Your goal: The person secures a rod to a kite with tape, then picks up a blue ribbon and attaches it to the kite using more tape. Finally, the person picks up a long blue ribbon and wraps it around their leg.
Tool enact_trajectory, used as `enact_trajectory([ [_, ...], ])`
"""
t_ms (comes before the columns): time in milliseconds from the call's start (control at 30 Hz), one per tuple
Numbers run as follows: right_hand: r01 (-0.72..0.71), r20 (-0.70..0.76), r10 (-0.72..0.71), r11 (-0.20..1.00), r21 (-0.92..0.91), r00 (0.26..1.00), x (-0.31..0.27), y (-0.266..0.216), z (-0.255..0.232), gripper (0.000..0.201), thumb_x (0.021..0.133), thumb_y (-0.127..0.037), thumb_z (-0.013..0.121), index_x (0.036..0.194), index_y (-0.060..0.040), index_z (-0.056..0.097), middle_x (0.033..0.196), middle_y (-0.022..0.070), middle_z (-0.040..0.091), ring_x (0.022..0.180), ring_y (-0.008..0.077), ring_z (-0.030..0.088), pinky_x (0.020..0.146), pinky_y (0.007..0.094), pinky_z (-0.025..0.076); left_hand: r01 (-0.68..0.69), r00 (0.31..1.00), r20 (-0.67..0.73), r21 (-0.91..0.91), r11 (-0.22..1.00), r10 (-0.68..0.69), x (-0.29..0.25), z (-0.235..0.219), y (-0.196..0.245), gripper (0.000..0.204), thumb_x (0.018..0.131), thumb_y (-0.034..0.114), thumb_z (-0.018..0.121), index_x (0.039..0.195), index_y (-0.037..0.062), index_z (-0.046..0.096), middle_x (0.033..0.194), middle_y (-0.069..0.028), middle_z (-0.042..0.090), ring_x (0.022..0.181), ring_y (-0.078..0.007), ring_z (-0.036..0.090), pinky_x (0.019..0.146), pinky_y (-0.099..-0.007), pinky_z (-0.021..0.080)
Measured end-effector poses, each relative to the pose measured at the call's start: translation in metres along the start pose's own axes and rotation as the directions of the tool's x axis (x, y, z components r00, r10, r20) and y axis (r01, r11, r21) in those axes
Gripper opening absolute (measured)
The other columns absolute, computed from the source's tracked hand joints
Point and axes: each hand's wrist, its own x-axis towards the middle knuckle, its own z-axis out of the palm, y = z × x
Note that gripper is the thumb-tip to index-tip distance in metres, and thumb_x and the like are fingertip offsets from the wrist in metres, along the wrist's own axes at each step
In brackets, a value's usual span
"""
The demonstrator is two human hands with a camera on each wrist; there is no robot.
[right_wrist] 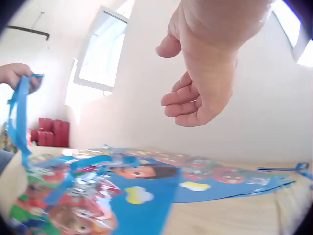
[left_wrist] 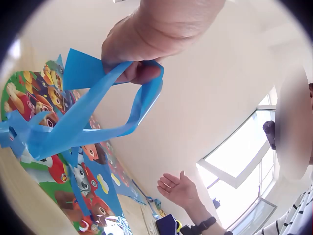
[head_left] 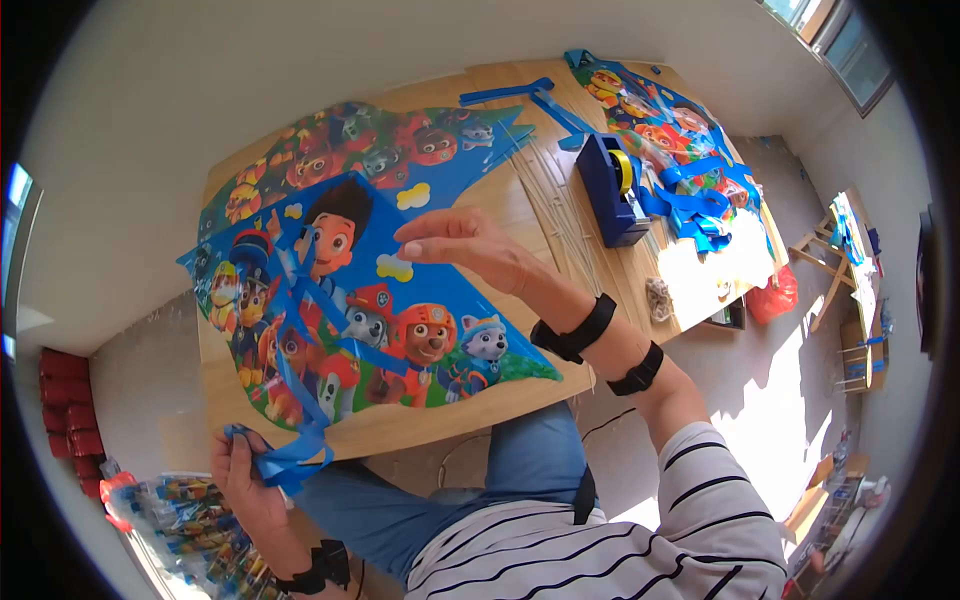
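Note:
My left hand (head_left: 248,482) is at the table's near left edge, fingers curled round a blue ribbon (head_left: 296,460). In the left wrist view the ribbon (left_wrist: 88,115) hangs in a loop from the fingers. Its length trails up across a printed plastic sheet (head_left: 442,300) with cartoon dogs and a boy on blue. Above that sheet hovers my right hand (head_left: 478,250), holding nothing. In the right wrist view the right hand (right_wrist: 203,93) has its fingers loosely bent and the thumb apart. A similar sheet (head_left: 432,145) lies partly under the first.
A dark blue tape dispenser (head_left: 603,190) with yellow tape stands right of the sheets, beside thin sticks (head_left: 560,212). Blue ribbons (head_left: 700,212) lie heaped near another printed sheet (head_left: 655,115) at the right. A red bag (head_left: 775,297) sits below the table's right edge.

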Motion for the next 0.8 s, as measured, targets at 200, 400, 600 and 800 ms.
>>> enact_trajectory([
  [200, -0.163, 0.49, 0.035, 0.962, 0.221, 0.871, -0.06, 0.005, 0.161, 0.055, 0.081, -0.021, 0.078, 0.129, -0.0017, 0.059, 0.121, 0.009, 0.064, 0.117, 0.0178, 0.058, 0.097, 0.0328, 0.047, 0.02, 0.999, 0.044, -0.156, 0.988, -0.013, -0.042, 0.028, 0.021, 0.009, 0.097, 0.013, 0.061, 0.099, 0.0062, 0.056, 0.08, -0.0044, 0.058, 0.073, -0.0098, 0.053, 0.067, -0.0218, 0.043],
  [400, -0.052, 0.574, 0.028, 0.998, 0.027, 0.819, -0.093, 0.005, 0.216, 0.053, 0.073, -0.023, 0.084, 0.116, 0.0003, 0.064, 0.102, 0.0076, 0.068, 0.1, 0.018, 0.062, 0.092, 0.0315, 0.047, -0.032, 0.999, 0.029, -0.228, 0.973, 0.04, -0.077, 0.005, 0.028, 0.012, 0.096, 0.015, 0.063, 0.101, 0.0051, 0.058, 0.082, -0.0051, 0.061, 0.075, -0.0098, 0.055, 0.067, -0.0214, 0.044],
  [600, -0.235, 0.656, 0.169, 0.972, 0.013, 0.736, -0.105, -0.001, 0.215, 0.031, 0.085, -0.026, 0.075, 0.101, 0.0, 0.067, 0.076, 0.0011, 0.062, 0.065, 0.0071, 0.056, 0.058, 0.0226, 0.042, -0.063, 0.998, -0.03, -0.185, 0.981, 0.059, -0.098, -0.024, 0.024, 0.013, 0.096, 0.014, 0.063, 0.101, 0.0026, 0.061, 0.084, -0.0056, 0.063, 0.08, -0.012, 0.058, 0.072, -0.024, 0.047],
  [800, -0.128, 0.569, 0.202, 0.977, -0.169, 0.797, -0.116, -0.025, 0.189, 0.018, 0.086, -0.018, 0.074, 0.092, -0.002, 0.068, 0.071, -0.0033, 0.06, 0.061, 0.0028, 0.053, 0.052, 0.0185, 0.039, -0.098, 0.995, -0.053, -0.24, 0.966, 0.088, -0.11, -0.026, 0.004, 0.014, 0.095, 0.012, 0.064, 0.104, 0.0023, 0.062, 0.093, -0.0054, 0.066, 0.086, -0.0121, 0.06, 0.083, -0.0255, 0.046],
])
